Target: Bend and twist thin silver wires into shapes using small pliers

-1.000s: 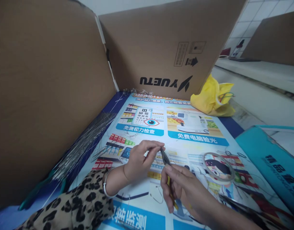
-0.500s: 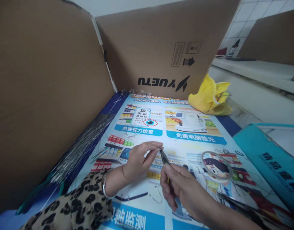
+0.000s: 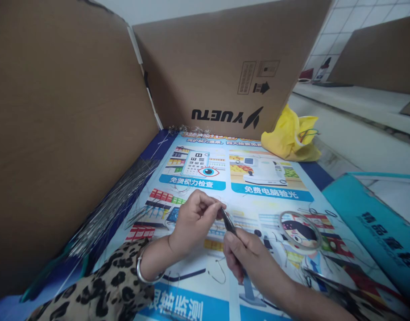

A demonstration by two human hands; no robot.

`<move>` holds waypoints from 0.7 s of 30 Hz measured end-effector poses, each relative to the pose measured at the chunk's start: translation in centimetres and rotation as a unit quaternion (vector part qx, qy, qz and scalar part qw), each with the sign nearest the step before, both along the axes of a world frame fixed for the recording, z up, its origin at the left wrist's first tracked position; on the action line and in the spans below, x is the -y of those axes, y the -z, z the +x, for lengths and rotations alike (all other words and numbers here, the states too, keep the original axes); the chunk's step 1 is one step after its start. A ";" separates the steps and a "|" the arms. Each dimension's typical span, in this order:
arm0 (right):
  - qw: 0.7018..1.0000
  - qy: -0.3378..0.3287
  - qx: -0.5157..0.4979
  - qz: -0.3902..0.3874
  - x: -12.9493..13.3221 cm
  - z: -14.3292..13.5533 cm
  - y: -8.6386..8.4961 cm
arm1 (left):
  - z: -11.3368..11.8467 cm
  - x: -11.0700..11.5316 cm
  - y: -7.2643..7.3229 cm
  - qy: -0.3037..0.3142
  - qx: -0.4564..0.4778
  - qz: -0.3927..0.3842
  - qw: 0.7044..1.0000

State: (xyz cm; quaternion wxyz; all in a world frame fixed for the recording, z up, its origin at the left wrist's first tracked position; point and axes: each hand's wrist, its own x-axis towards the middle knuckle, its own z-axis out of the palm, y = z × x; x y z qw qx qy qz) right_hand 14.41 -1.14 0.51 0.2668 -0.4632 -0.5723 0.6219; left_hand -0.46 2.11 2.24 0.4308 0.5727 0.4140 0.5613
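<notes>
Over the middle of the printed poster (image 3: pixel 211 263), my right hand (image 3: pixel 248 254) is wrapped round dark-jawed pliers (image 3: pixel 229 223), whose tips point up and left. My left hand (image 3: pixel 194 218) comes in from the left, its thumb and index finger pinched at the plier tips. What the pinch holds is too small to make out. A bent thin wire (image 3: pixel 218 273) lies on the poster below the hands. To the right rests a roll of clear tape (image 3: pixel 318 243).
A bundle of thin metal wires (image 3: pixel 114 200) lies at the left by the cardboard walls (image 3: pixel 225 53). A yellow bag (image 3: pixel 290 138) sits at the back right, a teal box (image 3: pixel 378 218) at the right. Scissors-like metal tools (image 3: pixel 328 281) lie at lower right.
My left hand has rolled slightly, its fingers more curled at the plier tips. The pliers have turned a little in my right hand. The view has shifted slightly.
</notes>
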 end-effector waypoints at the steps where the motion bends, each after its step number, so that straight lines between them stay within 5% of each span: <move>1: 1.000 0.001 0.011 0.006 0.0 0.0 -0.1 | 0.1 0.0 -0.1 0.002 0.015 -0.013 1.000; 9: 0.999 -0.003 0.044 0.005 0.3 -0.4 -0.1 | 0.1 -0.1 -1.1 0.024 0.105 -0.072 0.992; 21: 0.999 -0.009 -0.049 -0.022 -0.1 0.2 -0.5 | -0.2 -0.3 0.5 -0.008 0.013 0.065 0.998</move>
